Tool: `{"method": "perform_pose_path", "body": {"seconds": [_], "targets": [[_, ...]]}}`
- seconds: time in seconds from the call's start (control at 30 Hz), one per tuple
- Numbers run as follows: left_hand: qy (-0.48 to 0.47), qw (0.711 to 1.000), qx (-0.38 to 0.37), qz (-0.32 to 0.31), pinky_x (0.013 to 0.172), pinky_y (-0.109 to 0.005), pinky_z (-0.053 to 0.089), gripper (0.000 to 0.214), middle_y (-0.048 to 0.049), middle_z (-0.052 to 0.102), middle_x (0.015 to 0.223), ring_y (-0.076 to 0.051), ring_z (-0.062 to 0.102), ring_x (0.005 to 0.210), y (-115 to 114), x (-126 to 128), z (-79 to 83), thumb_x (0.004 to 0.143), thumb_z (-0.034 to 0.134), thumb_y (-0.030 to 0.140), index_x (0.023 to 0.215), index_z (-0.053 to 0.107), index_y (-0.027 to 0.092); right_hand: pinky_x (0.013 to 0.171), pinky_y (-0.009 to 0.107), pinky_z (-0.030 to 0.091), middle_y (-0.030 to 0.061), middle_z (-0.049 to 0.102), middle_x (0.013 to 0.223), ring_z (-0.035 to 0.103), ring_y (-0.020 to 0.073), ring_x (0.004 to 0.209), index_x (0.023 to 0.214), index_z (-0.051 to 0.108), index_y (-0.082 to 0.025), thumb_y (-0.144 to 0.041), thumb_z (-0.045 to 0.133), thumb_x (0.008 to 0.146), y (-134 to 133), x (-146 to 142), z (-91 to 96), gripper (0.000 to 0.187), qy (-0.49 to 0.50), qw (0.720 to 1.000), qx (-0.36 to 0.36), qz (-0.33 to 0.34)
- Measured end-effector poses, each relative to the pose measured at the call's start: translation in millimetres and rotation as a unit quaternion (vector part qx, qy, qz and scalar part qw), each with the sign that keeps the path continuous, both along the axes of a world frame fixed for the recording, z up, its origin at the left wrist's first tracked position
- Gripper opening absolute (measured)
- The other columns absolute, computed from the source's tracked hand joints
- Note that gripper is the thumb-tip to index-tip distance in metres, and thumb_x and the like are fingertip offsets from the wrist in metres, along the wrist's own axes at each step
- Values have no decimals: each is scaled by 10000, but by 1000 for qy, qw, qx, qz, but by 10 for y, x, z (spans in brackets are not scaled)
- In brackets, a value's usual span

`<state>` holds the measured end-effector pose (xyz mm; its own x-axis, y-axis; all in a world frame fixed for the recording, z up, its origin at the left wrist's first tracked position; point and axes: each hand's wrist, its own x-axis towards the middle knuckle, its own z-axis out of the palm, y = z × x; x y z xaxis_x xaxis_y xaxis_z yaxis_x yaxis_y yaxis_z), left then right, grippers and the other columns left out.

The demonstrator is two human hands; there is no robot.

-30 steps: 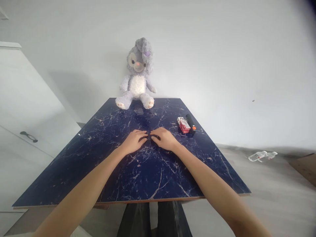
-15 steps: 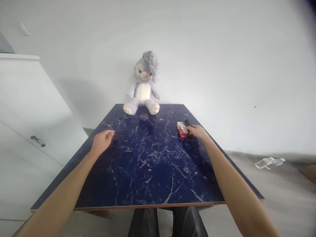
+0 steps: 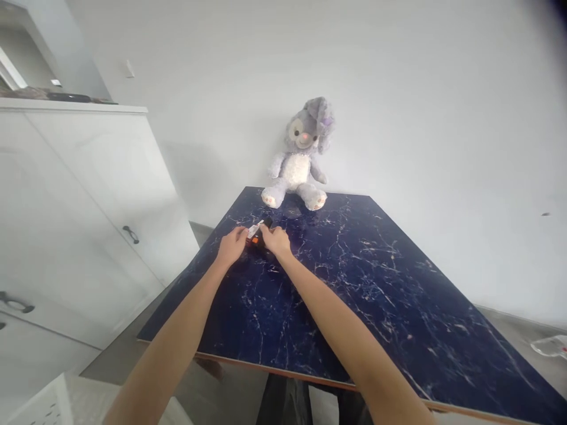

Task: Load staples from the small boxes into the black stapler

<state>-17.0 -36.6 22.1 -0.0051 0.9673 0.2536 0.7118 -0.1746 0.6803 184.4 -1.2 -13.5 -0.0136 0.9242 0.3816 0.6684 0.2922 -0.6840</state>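
Toward the far left part of the dark blue marbled table [image 3: 345,295], my two hands meet at a small white and red box [image 3: 254,231]. My left hand [image 3: 233,245] has its fingers closed at the box's left end. From the right, my right hand [image 3: 277,240] is closed around a black object with an orange patch [image 3: 255,240], which lies against the box. What kind of object it is, I cannot make out, since my fingers cover much of it.
A grey-lilac plush rabbit [image 3: 296,168] sits at the table's back edge against the wall. White cabinets [image 3: 88,195] with dark handles stand on the left. A clear plastic item [image 3: 549,346] lies on the floor at the right.
My right hand has carried the box and the black object from the table's right side to the left. My left hand has come to the box. The view has turned left.
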Motion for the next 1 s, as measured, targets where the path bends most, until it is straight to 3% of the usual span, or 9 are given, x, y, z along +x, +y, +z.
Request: {"method": "perform_pose_path", "body": {"seconds": [0.13,0.27,0.37,0.47,0.63,0.7,0.77,0.87,1.0], "targets": [[34,997,-52,-53,1044,-454,449,753,-164,681,1318,-368,624,1241,65,-132,-45,891,575,691,1496,524,246,944,431,535,134,741,1041,711,267,990,1142,670,-194,-362,360,1008,138,123,-19,377,57,997,-36,-46],[41,995,-59,-72,1083,-481,422,884,-174,600,1441,-394,557,1326,168,-197,-105,826,622,750,1545,466,258,1008,327,512,30,732,1227,679,186,1129,1243,657,-269,-197,462,881,231,376,5,417,79,994,-53,62],[33,995,-39,-91,1112,-442,407,888,-166,564,1493,-369,543,1351,212,-202,-117,831,656,701,1542,468,205,1023,332,504,9,736,1221,673,186,1121,1247,666,-278,-181,505,826,328,420,3,461,91,986,-72,117],[29,995,-30,-90,1111,-417,415,869,-156,559,1503,-350,552,1345,195,-193,-104,834,668,679,1525,488,184,989,351,517,13,751,1134,686,196,1037,1161,695,-261,-219,516,842,422,462,0,369,90,989,-71,99],[42,998,-23,-48,971,-403,507,585,-130,724,1246,-327,676,1131,141,-182,-100,899,613,611,1318,678,208,894,341,533,17,736,913,673,194,856,982,712,-224,-199,544,817,428,691,10,237,58,995,-47,67],[-2,999,4,-38,961,-389,516,473,-101,750,1176,-299,695,1082,166,-191,-121,886,660,528,1242,709,221,938,357,510,37,719,961,657,202,922,959,711,-216,-151,471,824,378,769,26,283,37,998,-19,44],[-119,992,25,-12,948,-371,533,392,-83,756,1153,-267,704,1055,222,-207,-148,850,717,436,1176,719,218,997,370,472,55,699,1010,633,210,1003,898,712,-212,-97,405,811,318,801,48,338,10,999,12,38],[-286,957,18,43,827,-342,585,298,-101,754,1122,-227,722,947,313,-232,-179,849,713,362,1082,712,176,1015,352,445,54,683,962,617,208,996,742,681,-216,-77,406,806,237,795,79,315,-40,995,38,79],[-363,930,1,51,671,-270,584,329,-105,746,1067,-152,714,762,341,-241,-152,890,669,310,1180,660,156,965,360,444,67,663,914,582,236,939,803,674,-215,-121,477,829,150,824,104,220,-83,990,47,99]]}}
